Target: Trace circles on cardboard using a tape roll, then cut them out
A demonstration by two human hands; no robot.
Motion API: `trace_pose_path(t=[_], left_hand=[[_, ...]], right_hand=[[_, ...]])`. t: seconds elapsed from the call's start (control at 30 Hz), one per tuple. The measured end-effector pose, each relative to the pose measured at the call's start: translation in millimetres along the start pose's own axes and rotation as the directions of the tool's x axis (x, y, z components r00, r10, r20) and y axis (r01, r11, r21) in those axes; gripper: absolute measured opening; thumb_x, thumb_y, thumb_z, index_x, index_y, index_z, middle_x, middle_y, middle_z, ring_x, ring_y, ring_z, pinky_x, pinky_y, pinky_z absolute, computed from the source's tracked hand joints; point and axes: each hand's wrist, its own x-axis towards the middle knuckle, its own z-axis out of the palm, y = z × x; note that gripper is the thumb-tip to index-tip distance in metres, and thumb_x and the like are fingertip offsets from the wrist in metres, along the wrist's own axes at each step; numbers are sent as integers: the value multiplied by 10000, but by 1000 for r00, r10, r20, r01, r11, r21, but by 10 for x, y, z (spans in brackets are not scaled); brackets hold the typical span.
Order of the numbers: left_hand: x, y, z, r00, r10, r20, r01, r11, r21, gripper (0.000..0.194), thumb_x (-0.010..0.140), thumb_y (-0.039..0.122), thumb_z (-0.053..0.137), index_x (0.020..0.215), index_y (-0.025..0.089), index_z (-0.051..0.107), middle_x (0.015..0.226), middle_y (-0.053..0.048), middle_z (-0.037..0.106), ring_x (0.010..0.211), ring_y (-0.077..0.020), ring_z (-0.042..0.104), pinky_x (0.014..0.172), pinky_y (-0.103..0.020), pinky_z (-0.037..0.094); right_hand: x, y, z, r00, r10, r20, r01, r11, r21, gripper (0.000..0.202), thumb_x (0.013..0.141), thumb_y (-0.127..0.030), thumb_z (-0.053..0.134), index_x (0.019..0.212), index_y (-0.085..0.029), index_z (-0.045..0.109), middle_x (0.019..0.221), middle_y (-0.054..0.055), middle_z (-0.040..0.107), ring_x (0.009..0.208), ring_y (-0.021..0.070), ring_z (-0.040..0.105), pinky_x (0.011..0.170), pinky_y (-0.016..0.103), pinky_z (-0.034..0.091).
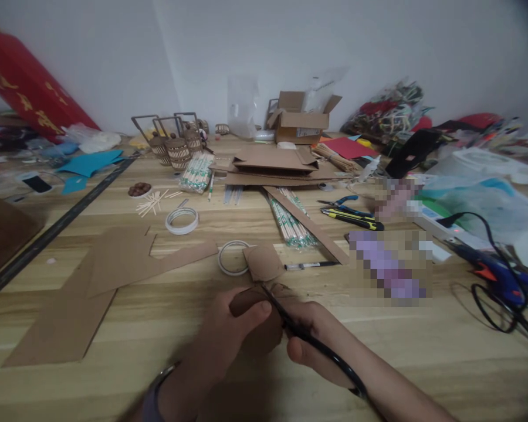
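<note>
My left hand grips a piece of brown cardboard near the table's front, its thumb lying across the top face. Black-handled scissors are in my right hand, and their blades meet the cardboard's far edge beside my left thumb. How far the blades are apart cannot be made out. Just beyond my hands lies another cardboard piece with a rounded shape, partly over a roll of white tape. A black and white pen rests to its right.
Cut cardboard sheets lie left. A second tape roll, pliers and a yellow utility knife are farther back. At right sits a blue glue gun with a looping black cord. Bundled sticks and small lantern-like models stand behind.
</note>
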Motion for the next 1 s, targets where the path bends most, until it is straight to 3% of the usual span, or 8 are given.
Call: trace_pose_path(t=[0.4, 0.87, 1.0], left_hand=[[-1, 6, -18, 1000, -14, -18, 14, 999, 34, 351, 707, 461, 765, 913, 179, 794, 870, -45, 805, 849, -276, 689, 738, -331, 483], [27, -41, -55, 1000, 10, 23, -10, 1000, 15, 334, 743, 442, 772, 956, 186, 799, 925, -59, 816, 892, -288, 708, 775, -351, 508], [50, -60, -63, 999, -20, 44, 24, 995, -96, 357, 708, 435, 812, 964, 187, 791, 953, -62, 820, 890, -280, 723, 787, -346, 524]], right_hand=[[6, 44, 1, 1000, -20, -4, 20, 1000, -13, 692, 803, -879, 506, 700, -195, 480, 669, -17, 357, 607, 136, 292, 518, 267, 200], [10, 9, 23, 996, -84, -13, 84, 996, -31, 673, 858, -848, 465, 729, -189, 517, 691, -2, 393, 642, 152, 343, 533, 267, 258], [33, 10, 29, 988, -136, -70, 129, 987, -94, 689, 854, -852, 461, 688, -187, 521, 656, -14, 379, 611, 139, 316, 503, 254, 253]])
